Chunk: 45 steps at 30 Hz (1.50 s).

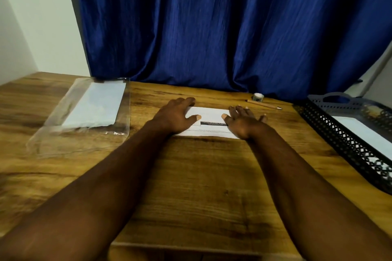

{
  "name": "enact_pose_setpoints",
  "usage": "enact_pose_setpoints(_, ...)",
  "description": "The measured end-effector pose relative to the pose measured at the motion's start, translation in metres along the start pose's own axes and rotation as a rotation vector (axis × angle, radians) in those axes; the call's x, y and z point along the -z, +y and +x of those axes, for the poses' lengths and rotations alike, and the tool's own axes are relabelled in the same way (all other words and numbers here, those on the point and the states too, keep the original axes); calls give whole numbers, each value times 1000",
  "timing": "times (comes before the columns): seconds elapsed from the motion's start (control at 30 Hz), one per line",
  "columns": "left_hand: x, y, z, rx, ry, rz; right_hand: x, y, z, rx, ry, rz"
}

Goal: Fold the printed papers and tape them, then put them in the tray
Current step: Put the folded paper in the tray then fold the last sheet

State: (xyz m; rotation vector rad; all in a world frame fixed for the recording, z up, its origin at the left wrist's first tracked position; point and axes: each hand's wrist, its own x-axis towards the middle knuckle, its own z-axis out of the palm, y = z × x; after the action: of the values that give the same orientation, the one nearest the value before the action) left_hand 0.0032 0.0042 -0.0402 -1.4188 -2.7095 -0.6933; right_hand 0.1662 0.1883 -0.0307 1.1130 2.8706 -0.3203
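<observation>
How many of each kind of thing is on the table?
Hands: 2, left hand and right hand
Paper under hands: 1
Paper stack in plastic sleeve: 1
Tape roll: 1
Pencil: 1
Tray: 1
Paper in tray: 1
Total: 8

Two long bare arms, no sleeves at all. The left hand [177,115] and right hand [244,122] wear nothing (no rings, no watch). Short nails.

one head cam, looks fwd/down over table [191,176] (wide angle).
</observation>
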Motion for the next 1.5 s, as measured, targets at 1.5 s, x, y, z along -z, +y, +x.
enact_pose_setpoints(1.5,2,15,-9,-98,58,-158,-10,-66,-11,388,95,57)
